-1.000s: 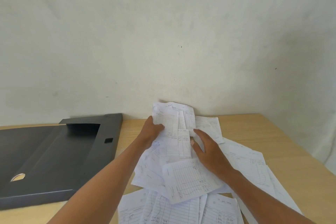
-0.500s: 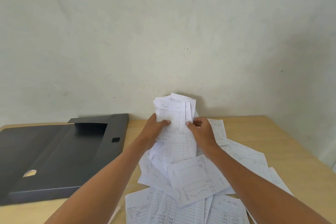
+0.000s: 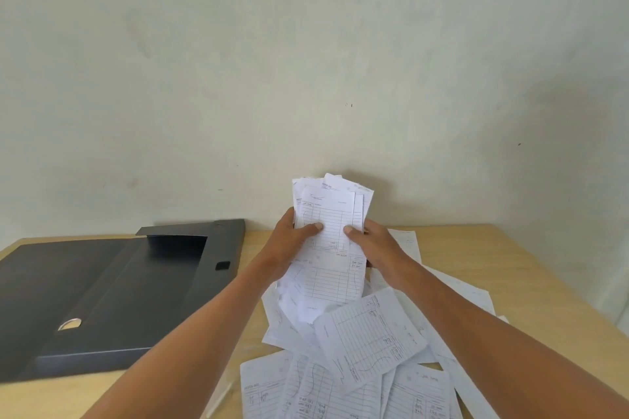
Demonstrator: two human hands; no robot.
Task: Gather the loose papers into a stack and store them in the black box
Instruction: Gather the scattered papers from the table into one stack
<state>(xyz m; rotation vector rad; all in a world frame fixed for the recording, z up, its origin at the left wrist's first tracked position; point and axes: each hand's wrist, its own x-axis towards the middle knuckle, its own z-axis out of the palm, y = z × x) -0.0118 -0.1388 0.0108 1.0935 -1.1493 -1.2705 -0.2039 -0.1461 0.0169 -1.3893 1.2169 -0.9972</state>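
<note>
Both hands, left (image 3: pixel 289 241) and right (image 3: pixel 374 245), clamp a thin, floppy sheaf of papers (image 3: pixel 326 228) by its side edges; likely slippery.

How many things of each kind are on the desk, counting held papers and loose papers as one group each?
Black box: 1
Bunch of papers held up in both hands: 1
Spread of loose papers on the desk: 1
Total: 3
</note>
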